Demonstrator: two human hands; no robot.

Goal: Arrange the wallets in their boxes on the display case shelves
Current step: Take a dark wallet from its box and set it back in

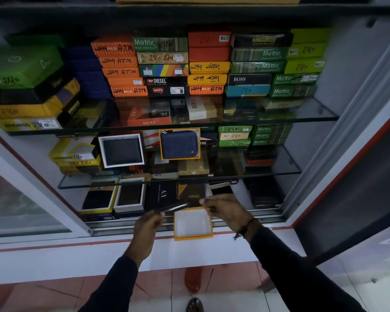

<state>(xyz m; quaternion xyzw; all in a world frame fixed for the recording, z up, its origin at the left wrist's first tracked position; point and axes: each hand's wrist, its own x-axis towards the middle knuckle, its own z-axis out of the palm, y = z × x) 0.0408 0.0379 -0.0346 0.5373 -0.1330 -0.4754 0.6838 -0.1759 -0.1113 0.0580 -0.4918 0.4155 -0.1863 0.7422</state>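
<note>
An open yellow box (193, 235) with a white lining sits empty on the sliding-door track at the case's bottom edge. Just above its far side I hold a dark wallet (178, 207) edge-on. My left hand (148, 228) grips its left end. My right hand (225, 210) hovers at its right end, fingers curled; whether it touches the wallet is unclear. On the middle glass shelf (286, 171) stand a blue zip wallet in a yellow box (179, 144) and a black wallet in a white box (121, 151). Two more open boxed wallets (115, 198) lie on the bottom level.
The top glass shelf (324, 117) carries stacks of closed wallet boxes (208, 64) in orange, green, yellow and black. A black AX box (161, 194) lies behind my hands. Sliding glass doors (20, 199) flank the opening. My sandalled foot (195, 305) stands on the red tiled floor.
</note>
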